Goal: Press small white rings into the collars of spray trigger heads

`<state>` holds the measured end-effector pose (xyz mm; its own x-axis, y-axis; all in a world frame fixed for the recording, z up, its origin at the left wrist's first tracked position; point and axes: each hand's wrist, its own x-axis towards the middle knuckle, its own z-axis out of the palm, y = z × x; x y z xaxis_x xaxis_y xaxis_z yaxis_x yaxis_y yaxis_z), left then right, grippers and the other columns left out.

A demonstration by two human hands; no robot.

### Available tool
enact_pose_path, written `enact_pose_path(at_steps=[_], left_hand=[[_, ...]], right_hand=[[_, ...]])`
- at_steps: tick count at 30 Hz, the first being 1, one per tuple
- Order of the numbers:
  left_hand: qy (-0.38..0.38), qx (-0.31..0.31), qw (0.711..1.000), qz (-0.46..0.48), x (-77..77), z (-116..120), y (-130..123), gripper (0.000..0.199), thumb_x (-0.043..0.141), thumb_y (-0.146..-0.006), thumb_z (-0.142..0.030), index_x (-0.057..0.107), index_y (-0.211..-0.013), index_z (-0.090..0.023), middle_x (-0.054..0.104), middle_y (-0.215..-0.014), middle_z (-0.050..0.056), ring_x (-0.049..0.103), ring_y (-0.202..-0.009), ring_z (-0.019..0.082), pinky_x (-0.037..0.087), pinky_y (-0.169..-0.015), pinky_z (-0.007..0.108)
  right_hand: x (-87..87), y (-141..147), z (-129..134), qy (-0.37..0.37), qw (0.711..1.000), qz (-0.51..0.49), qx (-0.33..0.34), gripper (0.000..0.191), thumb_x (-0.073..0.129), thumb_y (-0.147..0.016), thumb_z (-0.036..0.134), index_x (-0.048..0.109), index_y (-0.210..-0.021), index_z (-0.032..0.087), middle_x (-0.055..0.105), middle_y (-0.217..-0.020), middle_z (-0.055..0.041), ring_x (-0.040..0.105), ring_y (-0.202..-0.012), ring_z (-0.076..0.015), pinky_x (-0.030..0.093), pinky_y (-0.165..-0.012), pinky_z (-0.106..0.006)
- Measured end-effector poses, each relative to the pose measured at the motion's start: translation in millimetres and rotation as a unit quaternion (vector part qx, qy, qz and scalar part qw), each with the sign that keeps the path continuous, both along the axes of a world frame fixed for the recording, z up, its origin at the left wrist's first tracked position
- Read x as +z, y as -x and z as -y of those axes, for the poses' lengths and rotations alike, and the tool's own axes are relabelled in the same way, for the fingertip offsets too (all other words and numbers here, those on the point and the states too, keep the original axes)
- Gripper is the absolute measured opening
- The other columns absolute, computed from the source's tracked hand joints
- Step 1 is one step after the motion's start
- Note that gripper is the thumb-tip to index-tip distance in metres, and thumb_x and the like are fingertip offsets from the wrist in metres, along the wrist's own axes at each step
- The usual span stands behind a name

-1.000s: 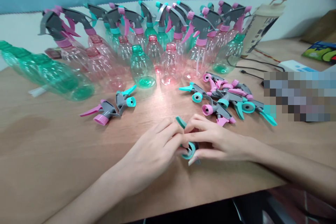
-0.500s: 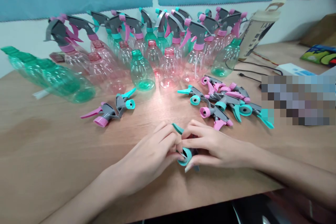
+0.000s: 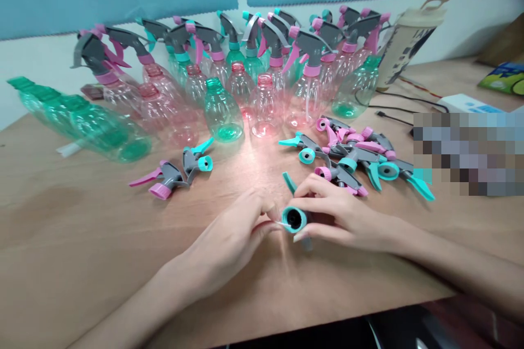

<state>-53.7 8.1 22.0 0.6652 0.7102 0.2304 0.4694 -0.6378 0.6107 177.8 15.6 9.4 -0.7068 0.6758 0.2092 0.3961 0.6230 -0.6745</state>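
Note:
My right hand (image 3: 333, 215) is closed around a grey and teal trigger spray head (image 3: 307, 221), just above the table's front part. Its teal screw collar faces up towards me and to the left, showing a dark opening. Between thumb and fingers, my left hand (image 3: 241, 223) pinches a thin white piece (image 3: 283, 224), whose tip reaches the collar's opening. Whether that piece is a tube or a flat ring I cannot tell. Beyond my right hand lies a pile of loose pink and teal spray heads (image 3: 347, 158). Two more spray heads (image 3: 164, 180) lie beyond my left hand.
Several pink bottles (image 3: 265, 112) and green bottles (image 3: 223, 114) stand at the back, many with spray heads on. More green bottles (image 3: 131, 142) overlap at the left. A beige tumbler (image 3: 405, 46), black cables (image 3: 395, 118) and a white box (image 3: 466, 104) are at the right.
My left hand has drawn back slightly left from the collar, with the thin white piece now visible in its fingers. The spray head has shifted up a little and its opening shows fully.

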Motion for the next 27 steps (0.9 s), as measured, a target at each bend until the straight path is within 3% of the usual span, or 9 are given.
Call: enact_pose_path(at_steps=[3,6,10,15,19,22,27], left_hand=[[-0.041,0.075,0.996,0.028,-3.2,-1,0,0.009,0.047,-0.094,-0.025,0.052,-0.098,-0.02,0.063,-0.081,-0.001,0.061,-0.069,0.011,0.049,-0.063,0.023],[-0.098,0.111,0.988,0.035,-4.5,-3,-1,0.022,0.054,-0.09,-0.021,0.055,-0.112,-0.02,0.067,-0.086,0.0,0.063,-0.071,0.011,0.051,-0.066,0.022],[-0.118,0.121,0.985,0.039,-6.5,-6,0,0.016,0.056,-0.088,-0.016,0.066,-0.1,-0.021,0.069,-0.089,0.001,0.065,-0.075,0.012,0.051,-0.065,0.021],[-0.083,0.14,0.979,0.124,-9.5,-1,1,0.019,0.054,-0.089,-0.012,0.066,-0.101,-0.021,0.072,-0.088,0.0,0.067,-0.069,0.01,0.055,-0.06,0.019],[-0.127,0.106,0.97,0.181,-4.5,7,-2,0.024,0.061,-0.082,-0.004,0.067,-0.095,-0.023,0.072,-0.089,-0.001,0.067,-0.079,0.014,0.055,-0.069,0.027],[-0.158,0.068,0.962,0.211,0.7,11,-4,0.027,0.063,-0.079,0.001,0.067,-0.094,-0.021,0.071,-0.084,0.0,0.064,-0.076,0.014,0.053,-0.064,0.028],[-0.215,0.016,0.962,0.168,1.4,13,-10,0.024,0.061,-0.079,0.003,0.067,-0.094,-0.016,0.07,-0.083,0.004,0.06,-0.077,0.014,0.053,-0.064,0.027]], right_hand=[[-0.9,-2,-2,0.006,0.999,-0.01,-0.032,0.019,0.056,-0.088,0.034,0.064,-0.099,0.019,0.052,-0.095,-0.0052,0.049,-0.089,-0.0162,0.042,-0.079,-0.029],[-0.9,-3,-3,0.012,0.998,-0.021,-0.049,0.016,0.056,-0.088,0.033,0.063,-0.096,0.02,0.051,-0.095,-0.0048,0.048,-0.089,-0.0168,0.042,-0.08,-0.029],[0.8,-1,-1,0.027,0.998,-0.04,-0.05,0.017,0.056,-0.089,0.032,0.062,-0.101,0.023,0.051,-0.095,-0.0038,0.048,-0.09,-0.0165,0.042,-0.081,-0.03],[1.8,1,4,0.037,0.996,-0.056,-0.052,0.02,0.058,-0.087,0.035,0.063,-0.101,0.022,0.053,-0.091,-0.0035,0.049,-0.087,-0.0167,0.043,-0.077,-0.029],[0.5,4,7,0.051,0.996,-0.066,-0.042,0.021,0.061,-0.085,0.037,0.065,-0.1,0.023,0.056,-0.092,-0.0039,0.05,-0.088,-0.0169,0.044,-0.077,-0.03],[-0.6,7,9,0.056,0.995,-0.069,-0.044,0.023,0.062,-0.085,0.037,0.065,-0.102,0.022,0.057,-0.092,-0.0038,0.05,-0.088,-0.0168,0.045,-0.078,-0.03],[-1.8,10,12,0.059,0.994,-0.083,-0.035,0.024,0.062,-0.084,0.033,0.064,-0.104,0.02,0.057,-0.092,-0.0042,0.051,-0.089,-0.0165,0.045,-0.08,-0.031]])
